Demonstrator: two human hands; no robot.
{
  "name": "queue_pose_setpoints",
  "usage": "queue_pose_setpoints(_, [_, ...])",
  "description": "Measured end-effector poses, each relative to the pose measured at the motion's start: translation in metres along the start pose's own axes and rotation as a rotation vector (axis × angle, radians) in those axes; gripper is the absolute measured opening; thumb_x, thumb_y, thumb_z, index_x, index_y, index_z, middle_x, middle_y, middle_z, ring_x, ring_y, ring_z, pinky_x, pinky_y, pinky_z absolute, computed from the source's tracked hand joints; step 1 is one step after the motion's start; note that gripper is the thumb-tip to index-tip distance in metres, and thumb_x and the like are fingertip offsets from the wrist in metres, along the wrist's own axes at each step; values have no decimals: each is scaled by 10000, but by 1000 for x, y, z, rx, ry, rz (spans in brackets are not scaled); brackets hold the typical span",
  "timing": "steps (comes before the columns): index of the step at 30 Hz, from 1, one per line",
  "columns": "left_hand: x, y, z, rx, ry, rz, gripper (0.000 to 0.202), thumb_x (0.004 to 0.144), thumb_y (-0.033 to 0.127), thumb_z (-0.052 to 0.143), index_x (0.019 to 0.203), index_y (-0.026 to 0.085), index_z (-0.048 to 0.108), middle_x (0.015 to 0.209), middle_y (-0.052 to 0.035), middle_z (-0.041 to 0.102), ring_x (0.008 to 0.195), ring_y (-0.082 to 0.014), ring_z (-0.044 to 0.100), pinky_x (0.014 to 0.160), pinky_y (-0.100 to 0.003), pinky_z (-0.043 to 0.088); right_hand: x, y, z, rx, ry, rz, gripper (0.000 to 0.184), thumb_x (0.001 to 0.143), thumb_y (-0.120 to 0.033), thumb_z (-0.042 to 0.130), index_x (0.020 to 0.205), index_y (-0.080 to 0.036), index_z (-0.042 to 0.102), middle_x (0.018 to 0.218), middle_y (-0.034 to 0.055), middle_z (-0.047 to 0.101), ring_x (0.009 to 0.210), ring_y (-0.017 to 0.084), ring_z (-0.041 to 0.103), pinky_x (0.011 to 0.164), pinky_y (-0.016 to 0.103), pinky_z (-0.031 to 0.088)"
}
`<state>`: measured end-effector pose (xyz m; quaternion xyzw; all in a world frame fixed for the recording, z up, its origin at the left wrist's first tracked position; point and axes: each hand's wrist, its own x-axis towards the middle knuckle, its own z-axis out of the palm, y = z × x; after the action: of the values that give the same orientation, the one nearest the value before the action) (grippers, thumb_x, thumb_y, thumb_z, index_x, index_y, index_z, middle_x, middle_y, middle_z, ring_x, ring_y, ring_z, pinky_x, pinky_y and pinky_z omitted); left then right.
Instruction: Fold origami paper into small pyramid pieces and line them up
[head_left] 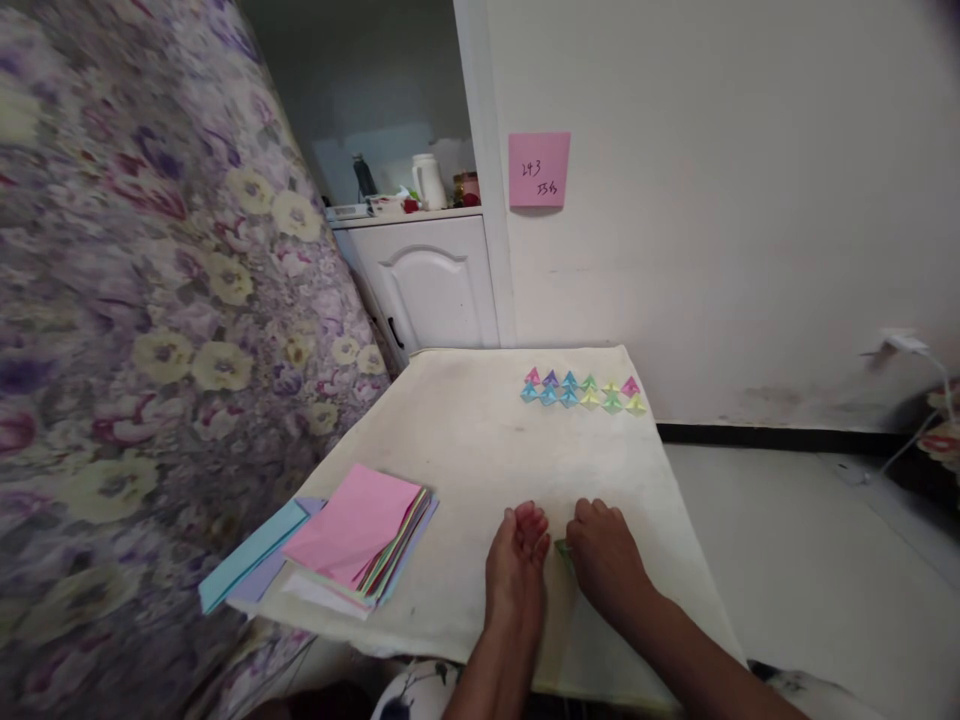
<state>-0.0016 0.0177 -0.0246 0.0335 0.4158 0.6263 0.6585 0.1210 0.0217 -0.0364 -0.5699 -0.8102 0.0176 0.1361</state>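
Observation:
My right hand [606, 552] is closed, with its knuckles up, over a small green folded paper [564, 550]. A dark green corner sticks out at the left of my fingers; the rest of the paper is hidden. To its left, my left hand [517, 570] rests on its side on the cloth-covered table [465, 430]. Its palm is turned up and towards the right hand, the fingers loosely curled, and I see nothing held in it. Toward the far right of the table, small folded paper pieces [570, 396] in blue, yellow, green, pink and purple stand in two rows.
A stack of coloured paper sheets [352, 525], pink on top, lies at the left edge, beside light-blue paper [255, 560]. A flowered curtain [187, 300] hangs along the left. Behind are a white cabinet [431, 285] and a wall with a pink note [539, 170].

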Motion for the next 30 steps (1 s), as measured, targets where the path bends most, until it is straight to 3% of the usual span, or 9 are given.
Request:
queue_pose_setpoints(12, [4,2,-3,104,-73,-10,165,836,251,503,817,124,607,758,-58,642,638,-128,621,586,-234,466,1,-6,6,62,-31,39,205,813,-102,474,689,-160,627,811,77,583,821,215,479,698,338,267])
queue_pose_setpoints(17, [7,1,-5,198,-107,27,146,808,252,533,808,127,608,774,-47,633,618,-116,600,579,-228,448,2,11,-10,133,-27,49,74,727,-160,577,770,-193,628,850,49,577,828,197,490,694,292,303])
queue_pose_setpoints(19, [7,3,-5,239,-121,59,133,773,254,575,807,133,618,779,-43,635,625,-121,589,573,-225,435,2,22,-22,298,5,89,170,696,-134,583,847,-205,619,865,32,576,831,182,496,714,276,320])
queue_pose_setpoints(22, [5,9,-3,546,-176,240,132,738,265,605,799,156,648,783,-42,640,698,-155,580,611,-240,426,3,39,-37,400,77,165,189,711,-104,538,851,-209,610,808,12,576,794,168,506,728,273,331])
queue_pose_setpoints(26, [-1,12,-1,1106,-373,616,155,685,160,611,806,224,682,906,-50,635,910,-228,544,834,-330,403,4,49,-47,456,142,202,156,744,-121,514,832,-214,603,791,2,578,785,163,517,715,269,341])
queue_pose_setpoints(28, [-2,8,0,1200,-436,696,225,647,100,620,801,247,692,987,-61,620,992,-256,508,920,-374,355,3,49,-49,464,158,203,142,750,-129,513,823,-213,601,791,0,581,782,161,521,717,271,343])
queue_pose_setpoints(30, [0,2,0,1197,-448,691,249,613,56,632,753,253,695,1026,-71,611,1036,-279,484,966,-411,311,3,47,-50,461,168,201,134,756,-134,512,823,-212,598,802,1,586,784,160,524,726,275,345])
